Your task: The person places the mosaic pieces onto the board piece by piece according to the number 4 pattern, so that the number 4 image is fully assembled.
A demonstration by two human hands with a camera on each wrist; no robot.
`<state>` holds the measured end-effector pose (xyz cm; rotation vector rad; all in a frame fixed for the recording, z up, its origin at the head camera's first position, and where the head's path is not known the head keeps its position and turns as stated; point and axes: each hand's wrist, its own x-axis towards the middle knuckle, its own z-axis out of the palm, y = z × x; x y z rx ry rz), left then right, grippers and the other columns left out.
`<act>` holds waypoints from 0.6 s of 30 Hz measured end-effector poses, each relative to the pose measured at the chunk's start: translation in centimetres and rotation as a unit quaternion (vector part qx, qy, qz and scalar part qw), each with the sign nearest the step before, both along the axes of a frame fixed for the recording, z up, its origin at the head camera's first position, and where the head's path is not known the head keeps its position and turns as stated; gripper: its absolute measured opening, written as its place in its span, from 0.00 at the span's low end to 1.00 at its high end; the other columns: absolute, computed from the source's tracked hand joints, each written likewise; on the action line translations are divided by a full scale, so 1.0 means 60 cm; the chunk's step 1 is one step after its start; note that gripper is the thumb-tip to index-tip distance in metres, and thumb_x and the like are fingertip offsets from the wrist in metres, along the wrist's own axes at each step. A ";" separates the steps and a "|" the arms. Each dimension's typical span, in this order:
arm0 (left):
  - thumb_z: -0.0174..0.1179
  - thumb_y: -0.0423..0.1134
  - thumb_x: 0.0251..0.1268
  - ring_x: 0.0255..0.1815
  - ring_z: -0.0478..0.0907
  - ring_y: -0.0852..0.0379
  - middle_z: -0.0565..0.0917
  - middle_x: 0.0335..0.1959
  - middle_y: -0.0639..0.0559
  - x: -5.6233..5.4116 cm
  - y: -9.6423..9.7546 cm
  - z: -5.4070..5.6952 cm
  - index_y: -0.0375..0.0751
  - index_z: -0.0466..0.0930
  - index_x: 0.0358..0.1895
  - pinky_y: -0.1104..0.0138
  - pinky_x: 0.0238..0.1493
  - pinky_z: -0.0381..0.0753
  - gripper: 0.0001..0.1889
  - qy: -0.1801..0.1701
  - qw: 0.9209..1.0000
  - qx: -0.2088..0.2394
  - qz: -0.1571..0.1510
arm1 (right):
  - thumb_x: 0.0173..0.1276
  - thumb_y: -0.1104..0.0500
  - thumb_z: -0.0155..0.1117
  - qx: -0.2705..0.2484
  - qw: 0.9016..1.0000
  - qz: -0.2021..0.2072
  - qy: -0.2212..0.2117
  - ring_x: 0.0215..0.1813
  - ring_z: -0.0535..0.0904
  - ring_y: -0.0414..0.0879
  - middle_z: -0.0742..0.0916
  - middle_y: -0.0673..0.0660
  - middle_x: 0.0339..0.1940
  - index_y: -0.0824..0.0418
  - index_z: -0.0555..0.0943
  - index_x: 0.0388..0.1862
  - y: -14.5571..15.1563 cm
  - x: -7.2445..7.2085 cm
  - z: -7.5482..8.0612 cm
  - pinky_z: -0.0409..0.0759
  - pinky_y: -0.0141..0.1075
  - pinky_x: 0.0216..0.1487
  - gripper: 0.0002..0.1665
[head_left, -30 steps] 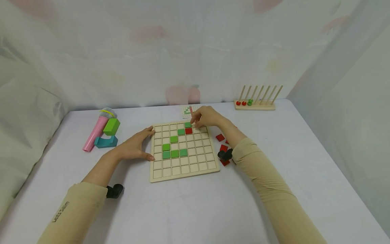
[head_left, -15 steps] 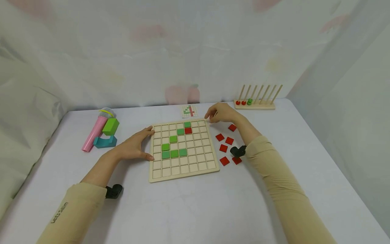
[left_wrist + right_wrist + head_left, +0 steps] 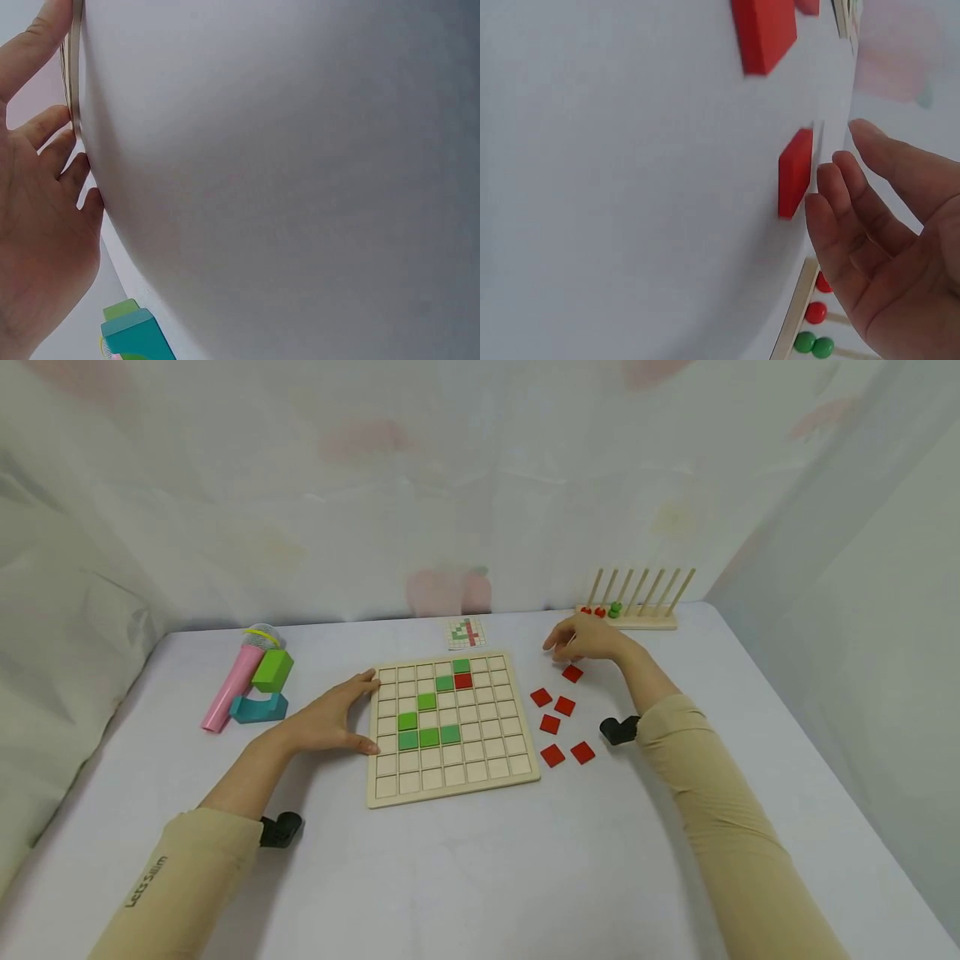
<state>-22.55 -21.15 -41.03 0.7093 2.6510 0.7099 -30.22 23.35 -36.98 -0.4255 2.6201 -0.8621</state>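
Observation:
A wooden grid board point(image 3: 495, 768) lies mid-table, with several green tiles point(image 3: 428, 737) and one red tile point(image 3: 462, 680) set in its squares. My left hand point(image 3: 330, 718) rests at the board's left edge, thumb and fingers spread along it; the left wrist view shows fingertips against the edge point(image 3: 75, 67). To the right of the board several loose red tiles point(image 3: 551, 755) lie scattered. Above the farthest loose red tile point(image 3: 572, 673) hovers my right hand point(image 3: 588, 637), fingers loosely bent and holding nothing. In the right wrist view that tile point(image 3: 796, 172) is close to the fingertips, apparently untouched.
Behind the board lies a small pattern card point(image 3: 465, 632). A peg rack point(image 3: 637, 620) with red and green beads stands at the back right. To the left are a pink toy microphone point(image 3: 238, 685), a green block point(image 3: 273, 671) and a teal curved block point(image 3: 258, 708).
My right hand has left the board's far right corner and moved right, over the loose red tiles. The left hand stays at the board's edge. Tiles on the board look unchanged.

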 end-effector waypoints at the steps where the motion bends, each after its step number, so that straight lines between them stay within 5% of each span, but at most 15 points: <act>1: 0.77 0.56 0.42 0.81 0.45 0.32 0.48 0.82 0.36 0.000 0.000 0.001 0.33 0.55 0.76 0.37 0.78 0.48 0.59 -0.001 1.000 0.000 0.000 | 0.65 0.63 0.65 0.007 1.000 -0.001 -0.003 0.35 0.79 0.46 0.85 0.58 0.36 0.64 0.85 0.50 0.005 0.001 0.000 0.78 0.33 0.39 0.15; 10: 0.77 0.56 0.42 0.82 0.44 0.33 0.48 0.82 0.37 -0.002 -0.002 -0.005 0.33 0.54 0.76 0.37 0.78 0.48 0.59 0.000 1.000 -0.002 0.003 | 0.66 0.63 0.62 0.030 0.998 0.031 -0.039 0.35 0.75 0.45 0.81 0.55 0.34 0.62 0.84 0.51 0.040 0.004 -0.002 0.75 0.33 0.39 0.15; 18: 0.78 0.55 0.42 0.82 0.45 0.32 0.47 0.82 0.37 -0.001 0.000 -0.003 0.32 0.54 0.76 0.37 0.78 0.48 0.60 0.000 1.000 0.003 0.003 | 0.59 0.69 0.61 -0.010 0.996 0.029 -0.089 0.47 0.74 0.48 0.81 0.59 0.45 0.63 0.82 0.54 0.052 0.010 -0.002 0.73 0.33 0.45 0.22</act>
